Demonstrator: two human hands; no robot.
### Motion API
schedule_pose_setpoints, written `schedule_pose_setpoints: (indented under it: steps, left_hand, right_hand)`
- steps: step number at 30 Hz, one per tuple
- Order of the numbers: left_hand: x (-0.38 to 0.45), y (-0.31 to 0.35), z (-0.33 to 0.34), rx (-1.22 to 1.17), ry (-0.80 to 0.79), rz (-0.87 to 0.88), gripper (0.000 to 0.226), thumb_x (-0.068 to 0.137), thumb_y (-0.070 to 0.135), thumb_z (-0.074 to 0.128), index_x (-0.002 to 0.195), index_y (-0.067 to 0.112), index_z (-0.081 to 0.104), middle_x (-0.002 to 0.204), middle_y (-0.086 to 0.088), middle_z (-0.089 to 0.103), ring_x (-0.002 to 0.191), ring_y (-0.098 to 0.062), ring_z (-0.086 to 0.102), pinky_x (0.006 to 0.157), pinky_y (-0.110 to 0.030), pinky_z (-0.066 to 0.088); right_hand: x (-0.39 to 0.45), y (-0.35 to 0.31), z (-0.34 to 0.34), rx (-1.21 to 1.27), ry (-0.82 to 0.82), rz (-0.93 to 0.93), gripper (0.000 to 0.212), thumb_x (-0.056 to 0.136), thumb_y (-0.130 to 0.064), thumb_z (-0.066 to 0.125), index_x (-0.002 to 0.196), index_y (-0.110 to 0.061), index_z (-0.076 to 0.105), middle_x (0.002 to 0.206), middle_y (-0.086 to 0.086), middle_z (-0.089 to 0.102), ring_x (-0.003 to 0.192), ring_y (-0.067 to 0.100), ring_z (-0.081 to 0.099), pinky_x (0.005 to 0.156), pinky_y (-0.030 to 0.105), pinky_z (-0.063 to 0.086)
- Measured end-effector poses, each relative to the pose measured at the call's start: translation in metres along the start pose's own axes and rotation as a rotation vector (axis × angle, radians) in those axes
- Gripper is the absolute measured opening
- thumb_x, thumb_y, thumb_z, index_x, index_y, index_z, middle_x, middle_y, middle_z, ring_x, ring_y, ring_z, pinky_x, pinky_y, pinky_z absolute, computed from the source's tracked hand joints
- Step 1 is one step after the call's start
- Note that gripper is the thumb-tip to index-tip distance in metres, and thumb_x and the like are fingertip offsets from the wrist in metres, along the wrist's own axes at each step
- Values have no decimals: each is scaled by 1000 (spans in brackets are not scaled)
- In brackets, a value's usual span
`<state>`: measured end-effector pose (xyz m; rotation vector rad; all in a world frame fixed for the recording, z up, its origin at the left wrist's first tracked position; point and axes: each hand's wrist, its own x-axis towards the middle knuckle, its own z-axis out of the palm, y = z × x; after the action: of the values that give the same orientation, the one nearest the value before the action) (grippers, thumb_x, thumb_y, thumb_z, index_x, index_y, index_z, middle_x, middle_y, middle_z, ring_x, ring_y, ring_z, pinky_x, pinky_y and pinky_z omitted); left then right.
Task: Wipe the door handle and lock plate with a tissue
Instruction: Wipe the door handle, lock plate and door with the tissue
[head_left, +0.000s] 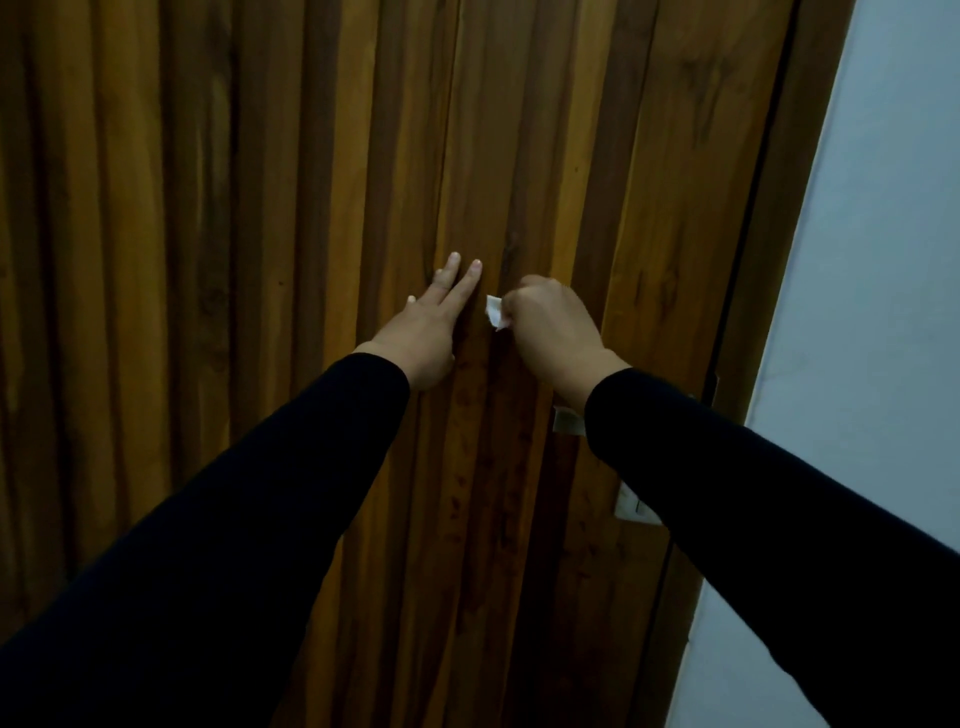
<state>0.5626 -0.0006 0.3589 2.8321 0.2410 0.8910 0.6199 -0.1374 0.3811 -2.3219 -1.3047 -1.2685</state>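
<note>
A big brown wooden door (311, 208) fills most of the view. It has long up-and-down strips, some light and some dark. A pale wall (883, 260) is at the right side.

The left hand (431, 322) lies flat on the door. Its fingers are straight and point up, and it holds nothing.

The right hand (550, 327) is just beside it, a little to the right. Its fingers are curled tight around a tissue (494, 312). The tissue is small, white and crumpled. Only a little corner pokes out on the left side of the fist. The fist is up against the door.

Both arms have dark sleeves (234, 519).

The handle (567, 421) is lower down, under the right wrist. Only a small shiny grey bit shows, because the sleeve hides the rest. The plate (635, 506) is lower still, near the door's right edge. It looks pale and flat, and the arm covers part of it too. The tissue is well above both, not touching them.
</note>
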Motion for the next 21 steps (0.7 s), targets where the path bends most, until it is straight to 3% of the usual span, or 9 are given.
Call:
schedule_pose_setpoints:
  steps: [6,12,16,19,21]
  left_hand:
    - [-4,1,-5,-7,-27,-19,96,87,-7,49,145,37,-14,153,9,-25,143,-30,0,113,-43,20]
    - [-8,1,-5,-37,-28,-35,95,87,-11,44,145,41,-10,153,13,-23,142,-34,1,111,-42,23]
    - [-11,2,-5,-57,-35,-25,96,87,-12,44,144,42,-11,153,14,-24,143,-34,0,107,-37,31]
    - [-12,0,-6,-90,-31,-24,97,86,-15,42,144,43,-10,152,15,-25,142,-34,-2,104,-35,33]
    - [-11,0,-7,-107,-48,-20,97,86,-15,42,145,42,-10,152,14,-26,142,-34,-3,109,-40,27]
  right_hand:
    - [-20,-26,22,-60,-120,10,24,97,-14,42,99,-5,64,101,13,60,92,21,57,78,30,51]
    - [-22,-42,24,-52,-340,101,25,98,-13,39,97,-6,63,95,10,65,79,18,61,64,25,47]
    - [-23,-45,22,-48,-493,129,17,95,-13,47,96,-6,62,92,7,63,82,19,62,67,26,49]
    - [-14,-43,10,-1,-392,170,10,93,-15,54,96,-10,62,77,0,53,71,13,53,61,25,45]
    - [-6,-40,0,72,-256,180,11,92,-15,54,98,-11,63,78,0,56,72,13,56,61,25,47]
